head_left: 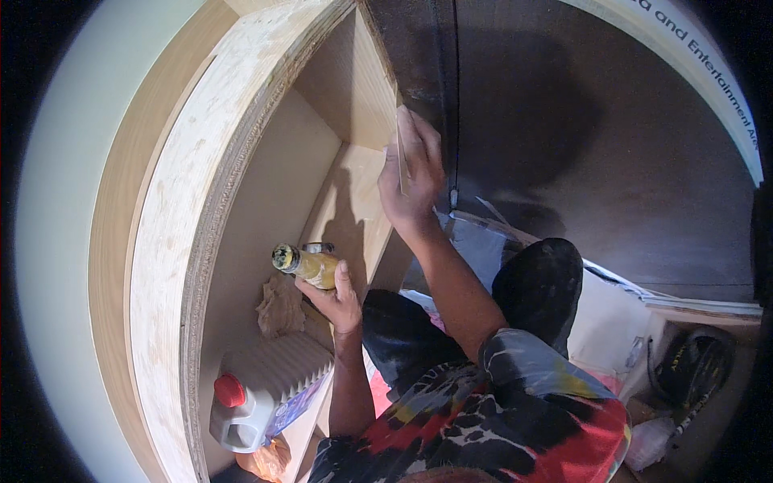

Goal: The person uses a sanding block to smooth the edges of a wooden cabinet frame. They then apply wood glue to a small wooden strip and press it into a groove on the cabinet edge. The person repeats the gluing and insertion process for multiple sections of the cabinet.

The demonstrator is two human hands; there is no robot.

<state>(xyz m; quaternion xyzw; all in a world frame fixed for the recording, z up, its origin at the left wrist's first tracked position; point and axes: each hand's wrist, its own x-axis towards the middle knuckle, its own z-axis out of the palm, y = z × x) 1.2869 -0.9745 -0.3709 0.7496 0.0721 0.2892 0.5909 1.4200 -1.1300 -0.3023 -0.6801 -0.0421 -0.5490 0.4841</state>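
My left hand point(341, 304) is closed round a small bottle point(316, 269) of yellowish stuff, tilted with its smeared neck toward the left. Between the fingers and thumb of my right hand point(415, 173) is a thin pale strip point(403, 165), its far end close to the front edge of the wooden divider point(372, 88) of a cabinet. Motion slightly blurs these fingers. Just behind the bottle stands a small round container point(319, 247), partly hidden. A crumpled beige cloth point(280, 307) lies near my left hand inside the cabinet.
A pale jug point(256, 410) with a red cap stands in the cabinet, an orange plastic bag point(270, 460) beside it. The cabinet's rough plywood edge point(211, 201) curves along the left. A dark panel point(612, 161) fills the right. A black bag point(691, 366) lies at lower right.
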